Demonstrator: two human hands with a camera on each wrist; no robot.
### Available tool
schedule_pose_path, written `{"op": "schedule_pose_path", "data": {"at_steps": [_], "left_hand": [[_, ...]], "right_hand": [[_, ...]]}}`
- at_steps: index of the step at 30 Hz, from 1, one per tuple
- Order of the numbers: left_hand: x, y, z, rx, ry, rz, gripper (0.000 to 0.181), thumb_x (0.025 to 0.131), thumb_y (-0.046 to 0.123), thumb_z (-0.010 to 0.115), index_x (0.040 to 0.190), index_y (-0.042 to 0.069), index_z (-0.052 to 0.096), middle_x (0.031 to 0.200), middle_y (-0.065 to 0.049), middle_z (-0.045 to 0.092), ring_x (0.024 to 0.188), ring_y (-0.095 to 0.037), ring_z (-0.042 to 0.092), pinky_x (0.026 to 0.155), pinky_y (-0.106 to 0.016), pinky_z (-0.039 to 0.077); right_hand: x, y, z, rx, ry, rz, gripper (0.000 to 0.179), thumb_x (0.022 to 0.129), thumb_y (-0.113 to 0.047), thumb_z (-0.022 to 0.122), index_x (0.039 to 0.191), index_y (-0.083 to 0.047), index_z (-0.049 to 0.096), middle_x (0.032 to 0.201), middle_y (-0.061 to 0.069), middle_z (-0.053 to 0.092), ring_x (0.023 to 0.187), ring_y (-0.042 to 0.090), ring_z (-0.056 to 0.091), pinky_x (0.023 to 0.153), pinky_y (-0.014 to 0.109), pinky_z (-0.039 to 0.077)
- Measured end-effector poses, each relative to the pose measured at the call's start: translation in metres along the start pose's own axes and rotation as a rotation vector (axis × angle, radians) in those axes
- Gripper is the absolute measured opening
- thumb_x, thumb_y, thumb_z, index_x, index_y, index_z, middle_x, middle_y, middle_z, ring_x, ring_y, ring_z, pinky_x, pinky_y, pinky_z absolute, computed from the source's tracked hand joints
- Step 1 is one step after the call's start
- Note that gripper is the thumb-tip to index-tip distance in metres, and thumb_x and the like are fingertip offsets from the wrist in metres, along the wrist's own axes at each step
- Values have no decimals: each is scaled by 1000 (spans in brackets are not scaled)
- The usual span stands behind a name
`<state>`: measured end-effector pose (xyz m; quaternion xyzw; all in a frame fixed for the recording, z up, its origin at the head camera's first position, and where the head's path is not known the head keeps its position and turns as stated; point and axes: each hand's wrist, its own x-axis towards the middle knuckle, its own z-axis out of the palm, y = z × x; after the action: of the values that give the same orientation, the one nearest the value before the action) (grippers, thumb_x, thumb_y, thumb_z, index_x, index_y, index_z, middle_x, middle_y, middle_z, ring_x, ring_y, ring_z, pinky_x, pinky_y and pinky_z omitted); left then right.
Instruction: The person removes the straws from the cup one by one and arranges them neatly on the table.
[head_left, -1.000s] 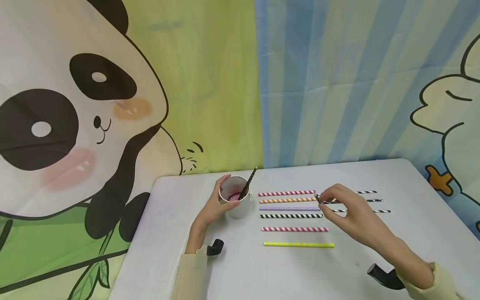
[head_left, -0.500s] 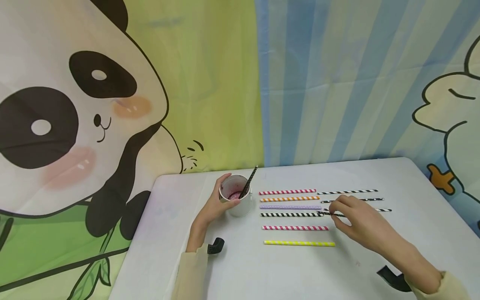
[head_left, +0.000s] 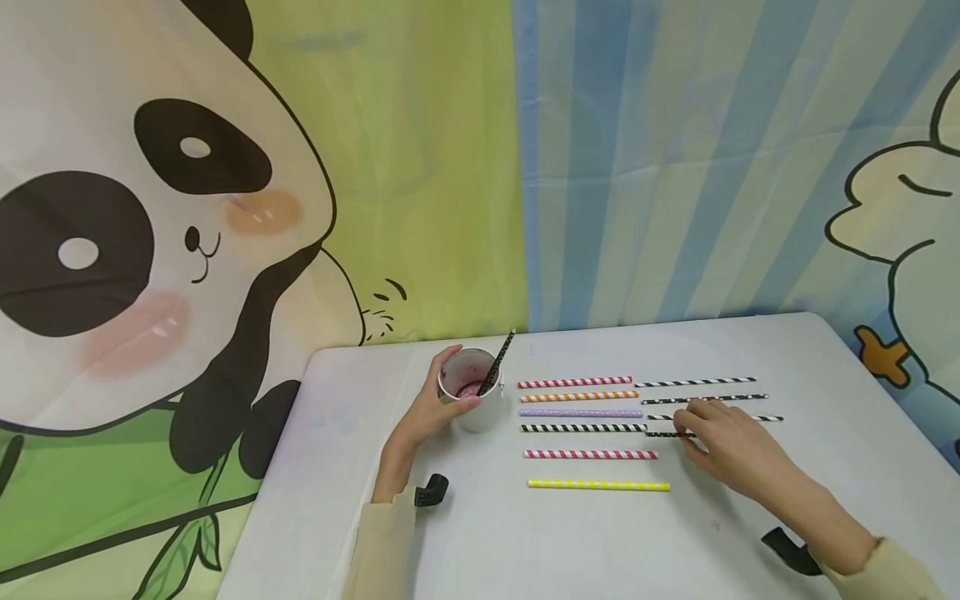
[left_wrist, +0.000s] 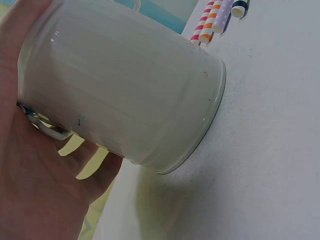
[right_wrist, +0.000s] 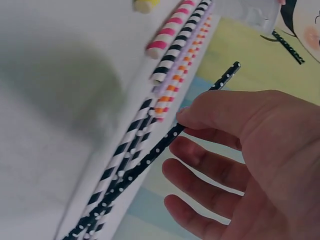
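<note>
My left hand (head_left: 429,421) grips a small white bucket (head_left: 482,419), fingers and thumb round its side. One black dotted straw (head_left: 496,367) leans inside it, above a pinkish bottom. In the left wrist view the bucket's wall (left_wrist: 135,85) fills much of the picture. On the right, my right hand (head_left: 731,440) pinches a black straw with white dots (right_wrist: 145,162) between thumb and finger. In the head view that straw lies low over the table, its left end by the black-and-white striped straw (head_left: 583,428); the hand hides its right part.
Left column: red striped (head_left: 574,382), orange (head_left: 579,397), purple (head_left: 581,413), pink striped (head_left: 590,455) and yellow straws (head_left: 598,485). Right column, behind my right hand: black-and-white straws (head_left: 696,382). The white table (head_left: 480,542) meets a printed curtain (head_left: 420,167) at the back.
My right hand has come toward the front and slightly right, lowering the dotted straw into place in front of the other black-and-white ones. My left hand and the bucket stay put.
</note>
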<state>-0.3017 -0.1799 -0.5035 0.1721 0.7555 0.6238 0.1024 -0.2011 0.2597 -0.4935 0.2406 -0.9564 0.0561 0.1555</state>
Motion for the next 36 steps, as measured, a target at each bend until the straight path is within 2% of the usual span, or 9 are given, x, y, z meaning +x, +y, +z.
{"op": "schedule_pose_path", "data": {"at_steps": [3, 9, 12, 17, 22, 29, 36], "left_hand": [[0, 0, 0, 0, -4, 0, 92, 85, 9, 78, 157, 20, 22, 153, -27, 33, 142, -48, 29, 117, -66, 18], [9, -22, -4, 18, 2, -6, 95, 84, 9, 79, 158, 23, 21, 154, -25, 34, 143, -47, 30, 117, -65, 19], [11, -28, -5, 26, 10, -2, 96, 83, 10, 80, 158, 27, 21, 154, -22, 35, 143, -44, 31, 117, -64, 20], [11, -30, -5, 34, 22, 14, 95, 83, 10, 80, 156, 32, 23, 152, -16, 39, 141, -38, 35, 116, -61, 23], [10, -30, -5, 45, 29, 20, 94, 83, 14, 81, 155, 32, 25, 150, -13, 42, 139, -33, 39, 115, -58, 26], [9, -30, -4, 42, 27, 27, 93, 83, 16, 81, 155, 34, 25, 150, -13, 42, 138, -34, 39, 115, -57, 27], [10, -32, -4, 47, 29, 22, 93, 83, 20, 83, 154, 38, 25, 149, -10, 42, 139, -32, 40, 115, -56, 28]], "right_hand": [[-3, 7, 9, 4, 7, -5, 27, 73, -7, 83, 86, -19, 62, 85, -6, 58, 75, 17, 54, 61, 36, 44], [-7, 17, 23, 25, -50, 60, 22, 77, -8, 82, 87, -19, 66, 84, -5, 57, 76, 19, 55, 63, 39, 45], [-8, 21, 28, 21, -43, 75, 21, 76, -8, 83, 89, -18, 68, 84, -4, 59, 77, 20, 58, 64, 40, 47], [-10, 26, 33, 13, -15, 64, 22, 74, -7, 84, 88, -16, 71, 83, -3, 61, 75, 20, 58, 63, 39, 47], [-9, 27, 35, 26, -48, 84, 20, 76, -7, 83, 89, -16, 71, 82, -3, 61, 74, 19, 56, 63, 39, 46], [-8, 26, 32, 32, -82, 114, 19, 77, -9, 84, 91, -15, 72, 83, -3, 61, 74, 19, 56, 64, 39, 47], [-7, 25, 28, 38, -92, 124, 21, 77, -10, 84, 91, -14, 70, 85, -1, 63, 77, 21, 60, 67, 43, 50]]}}
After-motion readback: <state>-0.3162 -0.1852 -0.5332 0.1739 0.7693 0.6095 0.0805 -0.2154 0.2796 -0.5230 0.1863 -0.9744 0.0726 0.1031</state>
